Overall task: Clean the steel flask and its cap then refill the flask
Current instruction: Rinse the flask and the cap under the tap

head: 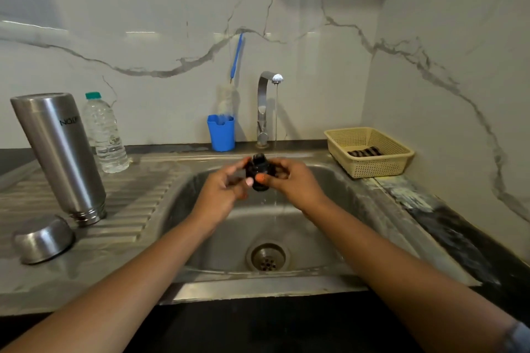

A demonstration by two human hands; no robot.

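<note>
**Cap under the tap, flask draining on the side**

Both hands are out over the sink (329,209) with the black cap (259,172) between them. The left hand (226,189) pinches it from one side and the right hand (292,180) from the other, fingers curled round it and thumbs to the front. A thin water stream (276,123) drops from the faucet (265,106) just to the right of the cap. It's hard to tell from this angle whether the water hits the cap or slips past behind the right fingers.

To do this well, I'd bring the cap squarely under the stream and turn it so the grooves and the underside get flushed. Rub with the thumbs and keep it low in the basin to limit splashing. It's wet and small, so the grip wants to be firm, right above that open drain.

Now the containers. The steel flask (60,157) stands mouth-down on the drainboard (137,189), leaning a little, so it's presumably empty and draining. A steel cup lid (43,239) lies upturned beside it, nothing inside visible. Behind them is a capped plastic bottle (104,135), with clear water nearly to the shoulder, the likely refill. The blue cup (221,133) by the faucet holds a bottle brush (237,57). On the right, the beige basket (381,169) carries a dark striped cloth (365,151).
</note>
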